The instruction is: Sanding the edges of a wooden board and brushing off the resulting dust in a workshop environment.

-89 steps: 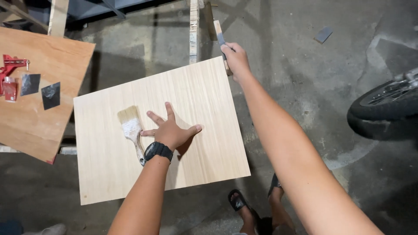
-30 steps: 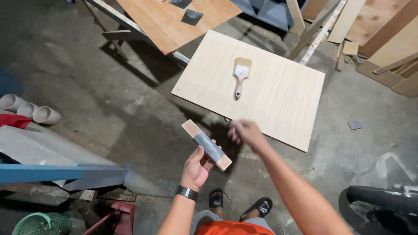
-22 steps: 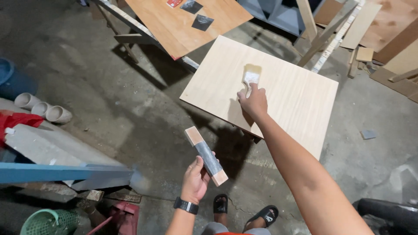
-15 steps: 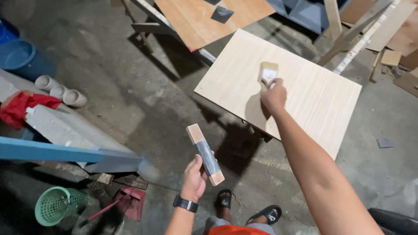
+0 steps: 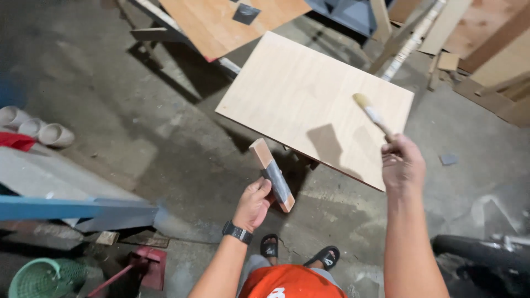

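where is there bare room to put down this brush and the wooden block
The pale board is bare all over, between the darker board and the timber offcuts. Floor left of it is open up to the white pipes; the right edge is crowded.

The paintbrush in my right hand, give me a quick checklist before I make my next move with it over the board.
1. Grip on the paintbrush: the right hand is closed round the handle, bristles pointing up and away. Ok.
2. Left hand holding the wooden block with the grey strip on its face: firmly held, clear of the board. Ok.
3. Pale plywood board: its top is bare where the brush would come down. Ok.
4. Board support: what it rests on is hidden beneath it. Cannot tell.
5. Bristles clean or loaded: too small to judge. Cannot tell.
6. Footing: sandalled feet on bare concrete floor. Ok.
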